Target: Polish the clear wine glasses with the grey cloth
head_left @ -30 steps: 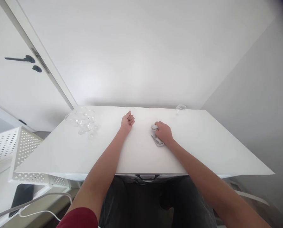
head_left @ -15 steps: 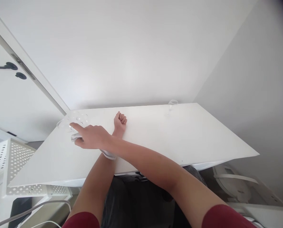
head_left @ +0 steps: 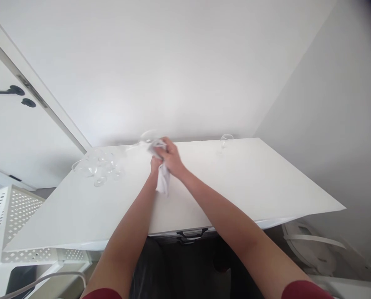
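Observation:
My right hand (head_left: 172,158) is closed on a white cloth (head_left: 163,182), which hangs down from it over the white table (head_left: 250,182). It presses the cloth against a clear wine glass (head_left: 148,136) held tilted above the table's far edge. My left hand (head_left: 154,165) rises just beneath the right one. Its fingers are hidden behind the right hand and the cloth, so I cannot see what they touch.
Several clear glasses (head_left: 94,167) stand grouped at the table's far left. A single wine glass (head_left: 224,141) stands at the back right. A white perforated cart (head_left: 13,216) sits left of the table, beside a door with a black handle (head_left: 12,90). Walls close in behind and to the right.
My right hand reached across to the glasses at the left with the cloth, then came back to the middle carrying a glass. My left hand stayed near the middle.

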`<state>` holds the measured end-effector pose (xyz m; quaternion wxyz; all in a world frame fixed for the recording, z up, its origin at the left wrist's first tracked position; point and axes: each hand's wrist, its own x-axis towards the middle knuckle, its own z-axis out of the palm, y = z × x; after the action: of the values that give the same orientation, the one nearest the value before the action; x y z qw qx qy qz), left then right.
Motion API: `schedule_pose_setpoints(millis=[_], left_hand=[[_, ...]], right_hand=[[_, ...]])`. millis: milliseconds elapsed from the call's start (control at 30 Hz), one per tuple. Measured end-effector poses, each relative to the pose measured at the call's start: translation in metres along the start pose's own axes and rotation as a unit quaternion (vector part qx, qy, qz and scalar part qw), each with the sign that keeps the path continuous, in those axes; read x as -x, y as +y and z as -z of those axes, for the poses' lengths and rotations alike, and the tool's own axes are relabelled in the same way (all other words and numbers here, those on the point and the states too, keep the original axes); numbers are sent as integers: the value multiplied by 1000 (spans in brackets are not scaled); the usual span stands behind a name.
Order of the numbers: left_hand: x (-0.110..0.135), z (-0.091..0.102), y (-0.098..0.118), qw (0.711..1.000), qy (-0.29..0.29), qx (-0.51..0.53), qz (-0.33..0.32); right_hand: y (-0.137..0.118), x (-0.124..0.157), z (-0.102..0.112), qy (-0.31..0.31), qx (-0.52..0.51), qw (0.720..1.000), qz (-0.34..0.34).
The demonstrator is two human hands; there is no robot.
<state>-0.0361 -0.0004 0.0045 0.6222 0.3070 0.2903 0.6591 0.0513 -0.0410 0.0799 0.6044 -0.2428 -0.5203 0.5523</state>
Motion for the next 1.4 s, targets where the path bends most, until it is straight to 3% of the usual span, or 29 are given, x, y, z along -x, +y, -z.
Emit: schedule_pose_setpoints(millis=[133,200,267,433,500,600,700,800,900,1067,1200,1300,1400], left_hand=[[-1,-2,0,996,-70,-43,-19],[-1,-3,-1,992,-112,-60,8],[-1,-5,-2,987,-141,-71,28],[-1,-6,-6,986,-141,-88,-21],[-2,-4,-5,988,-125,-82,-37],[-4,-1,-3,994,-87,-52,-51],[-5,1,-1,999,-46,-23,-15],[-4,0,0,997,-64,-23,37],[-2,-3,-1,993,-95,-39,67],[-3,-2,-5,989,-108,-59,83],[-5,0,-8,990,-110,-75,48],[-5,0,-10,994,-77,-81,-8],[-4,0,-9,995,-27,-81,-51]], right_hand=[[8,-6,77,70,-113,991,-4],[19,-2,100,87,-126,988,-24],[30,4,110,81,-119,988,-51],[41,7,101,-24,-122,988,-93],[40,5,100,-31,-135,986,-95],[40,0,106,26,-155,983,-98],[46,-7,118,118,-173,973,-92],[55,-13,127,180,-156,967,-90],[61,-16,132,201,-141,966,-86],[55,-14,130,151,-171,971,-72],[49,-12,124,98,-187,967,-143],[51,-10,118,32,-181,962,-203],[61,-9,117,52,-150,961,-228]])
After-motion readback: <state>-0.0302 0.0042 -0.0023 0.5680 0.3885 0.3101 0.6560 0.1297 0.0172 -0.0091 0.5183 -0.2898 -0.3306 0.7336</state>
